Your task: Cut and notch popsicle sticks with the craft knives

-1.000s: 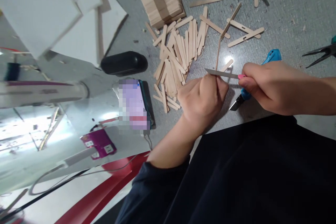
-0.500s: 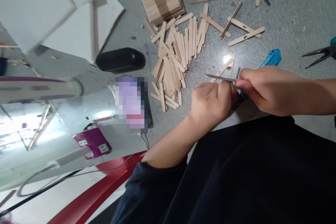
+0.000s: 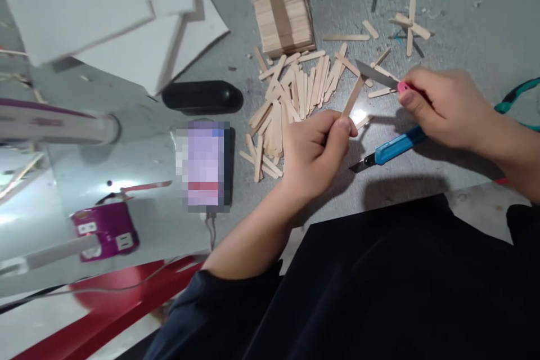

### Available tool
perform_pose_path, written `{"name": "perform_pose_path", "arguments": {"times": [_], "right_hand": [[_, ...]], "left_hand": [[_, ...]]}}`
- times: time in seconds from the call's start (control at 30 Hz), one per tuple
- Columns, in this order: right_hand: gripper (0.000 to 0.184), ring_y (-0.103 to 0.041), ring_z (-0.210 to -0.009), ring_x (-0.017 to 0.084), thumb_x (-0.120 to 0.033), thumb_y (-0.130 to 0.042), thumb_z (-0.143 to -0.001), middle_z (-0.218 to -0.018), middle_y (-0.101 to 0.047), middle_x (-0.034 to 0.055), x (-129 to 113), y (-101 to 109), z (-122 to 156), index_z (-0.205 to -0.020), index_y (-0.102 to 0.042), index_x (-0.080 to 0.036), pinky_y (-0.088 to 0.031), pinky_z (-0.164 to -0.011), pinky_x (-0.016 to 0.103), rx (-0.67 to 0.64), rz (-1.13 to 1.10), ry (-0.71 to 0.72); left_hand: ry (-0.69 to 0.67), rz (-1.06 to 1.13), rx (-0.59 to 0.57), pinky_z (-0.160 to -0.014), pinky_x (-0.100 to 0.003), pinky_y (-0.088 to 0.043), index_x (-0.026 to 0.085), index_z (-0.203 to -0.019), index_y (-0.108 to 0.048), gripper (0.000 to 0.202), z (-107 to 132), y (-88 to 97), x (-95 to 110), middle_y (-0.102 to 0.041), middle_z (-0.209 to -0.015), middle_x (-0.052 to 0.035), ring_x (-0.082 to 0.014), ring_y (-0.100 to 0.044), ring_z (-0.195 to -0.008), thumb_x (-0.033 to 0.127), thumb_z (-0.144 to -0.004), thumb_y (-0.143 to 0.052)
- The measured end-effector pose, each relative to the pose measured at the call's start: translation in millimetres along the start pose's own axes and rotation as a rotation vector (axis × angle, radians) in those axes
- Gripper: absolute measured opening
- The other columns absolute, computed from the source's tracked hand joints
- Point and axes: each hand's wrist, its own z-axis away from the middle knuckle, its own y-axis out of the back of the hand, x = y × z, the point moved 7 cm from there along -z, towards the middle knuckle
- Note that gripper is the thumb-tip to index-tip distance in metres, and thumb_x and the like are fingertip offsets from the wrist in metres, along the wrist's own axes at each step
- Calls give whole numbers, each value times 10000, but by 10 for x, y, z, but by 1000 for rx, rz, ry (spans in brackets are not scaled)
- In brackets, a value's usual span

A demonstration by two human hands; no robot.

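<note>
My left hand is closed on the lower end of a wooden craft stick, which points up and away from me. My right hand grips a knife by its pink handle. The knife's pointed blade reaches left, close to the stick's upper end; whether they touch I cannot tell. Below the right hand, a blue box cutter lies on the table with its blade out. A heap of loose craft sticks spreads beyond my left hand.
A banded bundle of sticks stands behind the heap. Crossed-stick pieces are at the far right, teal-handled pliers at the right edge. Leftward are a black case, a blurred-out phone, a purple power adapter and white boards.
My hands have moved apart. The stick is now raised in my left hand, and the knife has moved up and away from me. The box cutter shows more fully, and the view has shifted.
</note>
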Motion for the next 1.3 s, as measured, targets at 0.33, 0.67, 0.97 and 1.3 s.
{"name": "perform_pose_path", "arguments": {"times": [0.33, 0.67, 0.97, 1.3], "right_hand": [[451, -658, -819, 294, -637, -473, -1200, -901, -747, 68, 372, 148, -113, -1244, -729, -269, -430, -765, 418, 107, 118, -67], [429, -688, -1387, 425, -551, -615, -1128, -1451, -746, 222, 430, 179, -177, -1365, -758, -224, -557, -1158, 592, -120, 263, 162], [700, -568, -1619, 542, -689, -701, -1026, -1715, -634, 268, 1432, 831, 1053, -1632, -649, -342, -471, -1289, 674, -20, 384, -34], [635, -614, -1237, 497, -840, -553, -1058, -1284, -775, 289, 1654, 776, 1309, -1280, -795, -297, -452, -1031, 644, -13, 364, -112]], "left_hand": [[106, 312, -64, -504, -296, -349, 223, -837, -746, 345, -28, -30, -164, -511, -556, 37, -116, -428, -491, 401, -1116, -650], [37, 344, -137, -544, -288, -366, 217, -872, -786, 357, -81, -140, -136, -485, -584, 53, -121, -431, -545, 456, -1098, -648], [-4, 266, -76, -579, -278, -389, 206, -744, -739, 294, -142, -98, 70, -507, -574, 51, -106, -439, -550, 275, -992, -595], [-38, 385, -366, -563, -283, -484, 232, -882, -825, 239, -158, -262, 37, -672, -578, 12, -140, -600, -526, 350, -1024, -674]]}}
